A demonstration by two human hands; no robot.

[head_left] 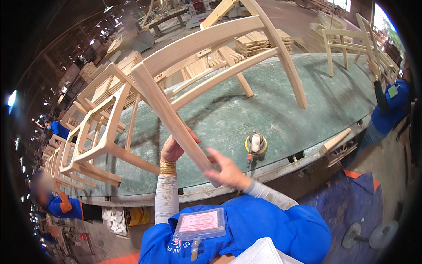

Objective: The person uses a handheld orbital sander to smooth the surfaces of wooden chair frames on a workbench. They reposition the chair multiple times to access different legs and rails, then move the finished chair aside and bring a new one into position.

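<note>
A bare wooden chair frame (204,31) stands tilted on the green-topped table in front of me, one of its legs reaching toward my body. My left hand (172,151) is closed about that near leg from its left side, with some fingers hidden behind the wood. At the leg's lower end, my right hand (231,171) is slightly blurred, its thumb and fingers stretched out and apart against or just beside the wood. An orbital sander (255,144) with a yellow-rimmed pad rests on the table beyond my right hand.
More wooden chair frames (105,143) crowd the table's left side. Stacks of wooden slats (252,44) lie past the green table (281,125). A co-worker in blue (391,108) handles another chair frame (345,44) at the far right. Another person (61,204) is at the left.
</note>
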